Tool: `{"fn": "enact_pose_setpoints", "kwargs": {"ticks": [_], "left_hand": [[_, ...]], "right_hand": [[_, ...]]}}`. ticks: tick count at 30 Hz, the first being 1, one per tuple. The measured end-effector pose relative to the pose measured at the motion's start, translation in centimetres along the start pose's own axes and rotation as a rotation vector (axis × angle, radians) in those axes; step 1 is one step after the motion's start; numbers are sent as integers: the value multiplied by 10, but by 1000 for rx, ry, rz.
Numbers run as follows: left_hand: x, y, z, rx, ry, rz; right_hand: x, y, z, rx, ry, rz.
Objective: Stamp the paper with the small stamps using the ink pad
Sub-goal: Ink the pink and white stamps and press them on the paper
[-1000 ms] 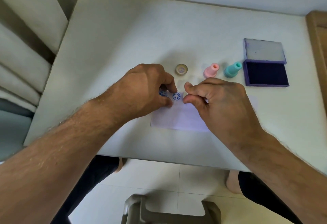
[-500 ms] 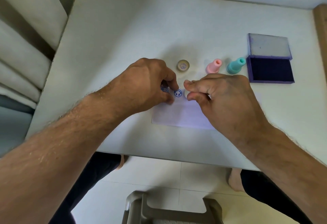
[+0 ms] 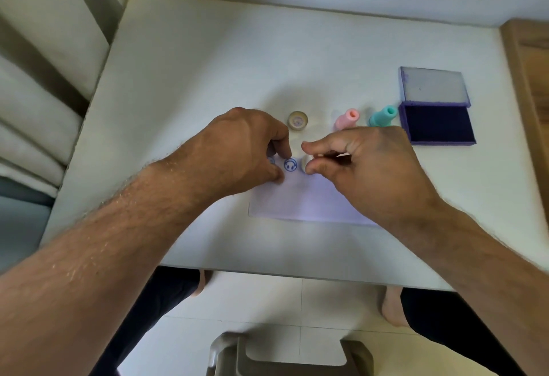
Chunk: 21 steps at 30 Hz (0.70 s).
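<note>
The paper (image 3: pixel 300 200) lies on the counter (image 3: pixel 184 84), well to the left of the open ink pad (image 3: pixel 436 123) and nearer the person. One blue print (image 3: pixel 290 165) is finished on it, and a second shows partly under the left hand (image 3: pixel 243 150), which presses the sheet with curled fingers. The right hand (image 3: pixel 365 164) pinches a small white stamp (image 3: pixel 306 163) just right of the print. The pink stamp (image 3: pixel 347 118) and teal stamp (image 3: pixel 383 115), left of the pad, probably remain to use.

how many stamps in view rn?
4. A pink stamp and a teal stamp stand left of the ink pad; a beige stamp sits behind the hands; the right hand pinches a white stamp. Hands may hide more.
</note>
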<state>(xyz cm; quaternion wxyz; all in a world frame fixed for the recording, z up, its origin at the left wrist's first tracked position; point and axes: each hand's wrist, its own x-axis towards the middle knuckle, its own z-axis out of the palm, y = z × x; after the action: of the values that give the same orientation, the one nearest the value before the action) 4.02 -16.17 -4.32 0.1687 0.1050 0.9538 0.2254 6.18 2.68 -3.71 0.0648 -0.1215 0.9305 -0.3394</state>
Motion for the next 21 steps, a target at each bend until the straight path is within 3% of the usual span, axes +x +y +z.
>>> {"fn": "enact_pose_setpoints", "kwargs": {"ticks": [5, 9, 12, 21], "left_hand": [[2, 1, -3, 15, -32, -24], [6, 4, -8, -9, -43, -79], [10, 6, -14, 2, -38, -122], [28, 11, -16, -97, 226, -201]], "right_hand": [[10, 7, -17, 530, 210, 254], [12, 8, -27, 926, 266, 379], [9, 6, -27, 1009, 306, 417], [9, -1, -40, 1082, 371, 385]]}}
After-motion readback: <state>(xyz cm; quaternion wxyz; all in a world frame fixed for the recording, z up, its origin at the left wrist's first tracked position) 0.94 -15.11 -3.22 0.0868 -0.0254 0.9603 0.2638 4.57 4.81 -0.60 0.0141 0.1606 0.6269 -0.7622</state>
